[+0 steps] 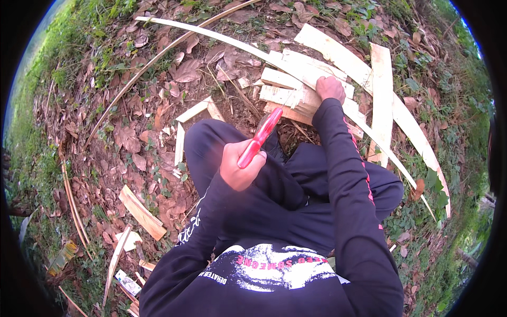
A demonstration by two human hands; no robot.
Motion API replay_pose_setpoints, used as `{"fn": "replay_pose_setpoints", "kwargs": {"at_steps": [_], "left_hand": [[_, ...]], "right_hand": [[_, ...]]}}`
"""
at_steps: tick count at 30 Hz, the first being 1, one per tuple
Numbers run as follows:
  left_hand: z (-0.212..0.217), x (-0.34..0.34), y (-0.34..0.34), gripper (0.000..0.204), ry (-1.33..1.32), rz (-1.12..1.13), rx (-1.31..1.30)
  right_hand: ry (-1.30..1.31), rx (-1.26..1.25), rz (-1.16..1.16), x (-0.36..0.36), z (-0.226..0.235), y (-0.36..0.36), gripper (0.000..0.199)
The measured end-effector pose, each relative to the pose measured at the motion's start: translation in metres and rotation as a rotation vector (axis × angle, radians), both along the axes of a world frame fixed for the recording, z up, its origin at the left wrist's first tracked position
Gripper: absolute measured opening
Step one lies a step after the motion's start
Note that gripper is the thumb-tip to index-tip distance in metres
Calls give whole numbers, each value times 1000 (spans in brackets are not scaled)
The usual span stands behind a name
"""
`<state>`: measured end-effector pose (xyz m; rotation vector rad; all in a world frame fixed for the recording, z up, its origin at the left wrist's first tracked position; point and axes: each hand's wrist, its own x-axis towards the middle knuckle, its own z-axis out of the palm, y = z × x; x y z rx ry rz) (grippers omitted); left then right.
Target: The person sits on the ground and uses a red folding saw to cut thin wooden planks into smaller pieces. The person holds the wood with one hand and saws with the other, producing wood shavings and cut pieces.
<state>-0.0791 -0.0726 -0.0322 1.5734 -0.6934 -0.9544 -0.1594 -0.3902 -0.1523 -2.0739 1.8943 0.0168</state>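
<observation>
Left hand (235, 174)'s wrapped round a red handle (262, 138), right hand (330, 89)'s clamped on a long wood strip (253, 50), boards (280, 95) underneath.

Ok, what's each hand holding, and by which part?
Left hand: the red tool, by its handle's near end. Right hand: apparently the long pale wood strip, partway along.
</observation>
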Motion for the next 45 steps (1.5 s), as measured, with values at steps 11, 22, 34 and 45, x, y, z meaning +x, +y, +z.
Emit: {"fn": "replay_pose_setpoints", "kwargs": {"at_steps": [11, 22, 34, 45], "left_hand": [[47, 27, 73, 38, -204, 70, -177], [31, 5, 46, 43, -23, 166, -291], [11, -17, 21, 30, 349, 113, -230], [2, -19, -10, 29, 313, 17, -192]], "right_hand": [[-198, -158, 236, -23, -3, 18, 49], [-476, -376, 642, -63, -9, 30, 20], [-405, -314, 599, -56, 11, 24, 19], [15, -6, 155, -2, -12, 12, 63]]}}
